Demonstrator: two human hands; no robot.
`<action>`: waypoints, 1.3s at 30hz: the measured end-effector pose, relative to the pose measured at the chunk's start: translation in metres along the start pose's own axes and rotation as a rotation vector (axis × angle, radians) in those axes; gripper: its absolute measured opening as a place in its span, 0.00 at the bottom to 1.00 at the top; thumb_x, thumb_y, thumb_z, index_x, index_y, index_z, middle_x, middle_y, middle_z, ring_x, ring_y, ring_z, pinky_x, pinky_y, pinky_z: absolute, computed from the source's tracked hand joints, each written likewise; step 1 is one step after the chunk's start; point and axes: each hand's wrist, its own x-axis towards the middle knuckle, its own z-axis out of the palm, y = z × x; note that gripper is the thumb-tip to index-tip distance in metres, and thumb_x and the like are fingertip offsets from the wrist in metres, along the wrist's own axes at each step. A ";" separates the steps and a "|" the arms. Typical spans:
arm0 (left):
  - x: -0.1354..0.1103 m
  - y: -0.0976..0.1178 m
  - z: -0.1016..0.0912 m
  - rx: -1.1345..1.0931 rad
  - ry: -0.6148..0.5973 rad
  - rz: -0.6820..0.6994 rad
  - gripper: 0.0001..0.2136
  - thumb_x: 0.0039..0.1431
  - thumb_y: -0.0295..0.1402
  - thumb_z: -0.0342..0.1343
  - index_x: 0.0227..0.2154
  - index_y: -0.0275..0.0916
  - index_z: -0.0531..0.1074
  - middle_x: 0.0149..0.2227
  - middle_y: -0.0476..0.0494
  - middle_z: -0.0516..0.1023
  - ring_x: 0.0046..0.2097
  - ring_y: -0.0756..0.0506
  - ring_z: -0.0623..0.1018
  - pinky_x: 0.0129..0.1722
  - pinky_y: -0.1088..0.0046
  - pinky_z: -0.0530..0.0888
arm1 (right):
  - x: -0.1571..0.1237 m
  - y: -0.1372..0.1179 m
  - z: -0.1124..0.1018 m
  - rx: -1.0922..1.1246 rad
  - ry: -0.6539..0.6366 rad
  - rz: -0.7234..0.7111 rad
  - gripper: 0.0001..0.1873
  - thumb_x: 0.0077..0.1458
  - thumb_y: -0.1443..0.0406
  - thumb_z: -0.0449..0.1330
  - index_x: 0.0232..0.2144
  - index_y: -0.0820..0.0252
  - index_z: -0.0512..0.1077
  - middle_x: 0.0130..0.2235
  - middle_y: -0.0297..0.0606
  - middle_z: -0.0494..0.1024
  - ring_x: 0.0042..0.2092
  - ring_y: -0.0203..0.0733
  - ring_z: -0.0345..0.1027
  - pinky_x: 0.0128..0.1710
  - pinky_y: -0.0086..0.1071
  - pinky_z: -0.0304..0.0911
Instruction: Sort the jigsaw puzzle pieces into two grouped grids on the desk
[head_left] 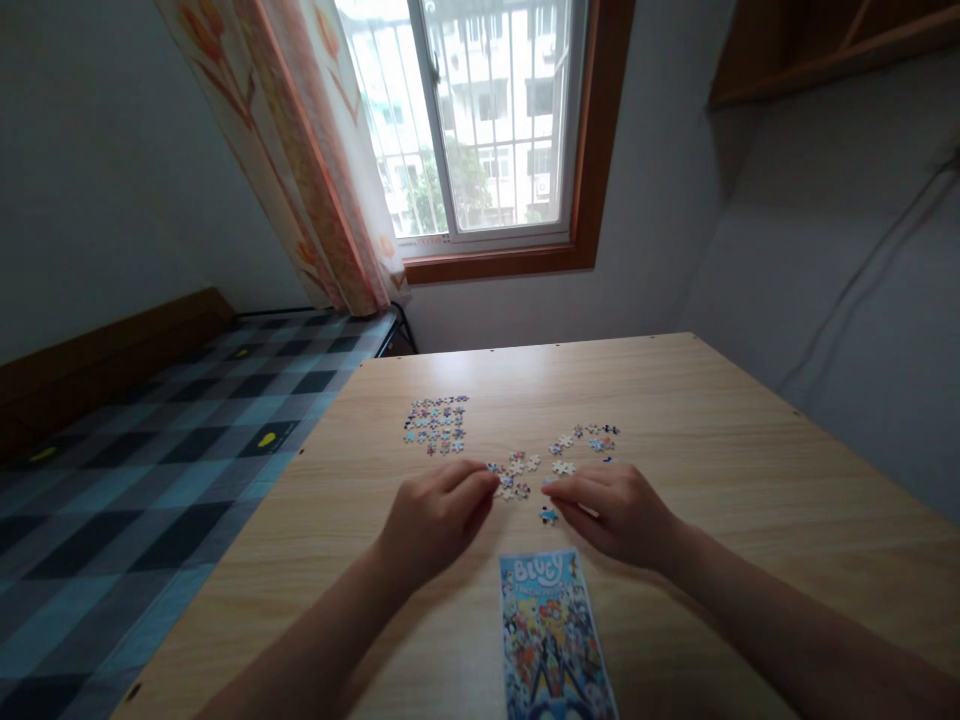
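Two bare forearms (330,622) slant in from the lower left and lower right, the left hand (435,512) and the right hand (616,512) backs up and well apart from touching — fingers (474,484) bent and drawn in toward the thumbs.

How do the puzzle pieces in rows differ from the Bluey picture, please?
The rows of pieces are many small separate bits; the Bluey picture is one larger sheet. The rows lie beyond the left hand; the Bluey picture lies nearer the person. Both are multicoloured and lie on the table.
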 end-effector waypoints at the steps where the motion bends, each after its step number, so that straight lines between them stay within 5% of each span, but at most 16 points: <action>1: 0.001 -0.009 -0.005 0.078 -0.011 -0.088 0.09 0.68 0.31 0.51 0.38 0.41 0.77 0.40 0.45 0.83 0.38 0.48 0.80 0.37 0.74 0.76 | -0.001 0.007 -0.003 -0.025 0.033 0.037 0.10 0.65 0.66 0.56 0.41 0.56 0.78 0.31 0.36 0.82 0.31 0.36 0.75 0.33 0.29 0.65; 6: 0.005 -0.052 -0.032 0.417 -0.204 -0.587 0.11 0.66 0.35 0.52 0.36 0.41 0.79 0.42 0.42 0.83 0.38 0.42 0.80 0.34 0.69 0.72 | -0.010 0.053 -0.015 -0.055 0.268 0.389 0.11 0.62 0.62 0.58 0.38 0.57 0.80 0.30 0.37 0.82 0.25 0.35 0.70 0.28 0.28 0.65; 11: 0.003 -0.073 -0.032 0.470 -0.468 -0.772 0.12 0.64 0.34 0.50 0.35 0.42 0.80 0.41 0.42 0.83 0.41 0.40 0.80 0.34 0.69 0.70 | -0.016 0.084 -0.017 0.031 0.440 0.667 0.15 0.58 0.57 0.60 0.38 0.61 0.80 0.25 0.35 0.78 0.25 0.37 0.71 0.26 0.28 0.64; 25: -0.004 -0.081 -0.016 0.404 -0.708 -0.797 0.10 0.62 0.35 0.53 0.37 0.41 0.80 0.41 0.39 0.83 0.41 0.40 0.80 0.37 0.69 0.70 | -0.021 0.080 -0.007 0.079 0.288 0.676 0.16 0.58 0.56 0.59 0.40 0.61 0.80 0.32 0.40 0.81 0.29 0.39 0.73 0.31 0.31 0.66; 34: -0.005 -0.081 -0.011 0.390 -0.705 -0.782 0.10 0.60 0.35 0.54 0.36 0.42 0.81 0.41 0.40 0.83 0.42 0.41 0.80 0.38 0.69 0.70 | -0.020 0.079 -0.008 0.069 0.263 0.655 0.16 0.59 0.57 0.58 0.39 0.61 0.80 0.27 0.37 0.79 0.26 0.37 0.68 0.27 0.29 0.60; 39: -0.004 -0.081 -0.012 0.374 -0.720 -0.783 0.11 0.60 0.35 0.54 0.37 0.43 0.81 0.42 0.40 0.84 0.44 0.40 0.80 0.40 0.68 0.71 | -0.017 0.077 -0.009 0.017 0.135 0.608 0.12 0.60 0.61 0.58 0.38 0.59 0.80 0.28 0.36 0.79 0.27 0.37 0.69 0.30 0.31 0.62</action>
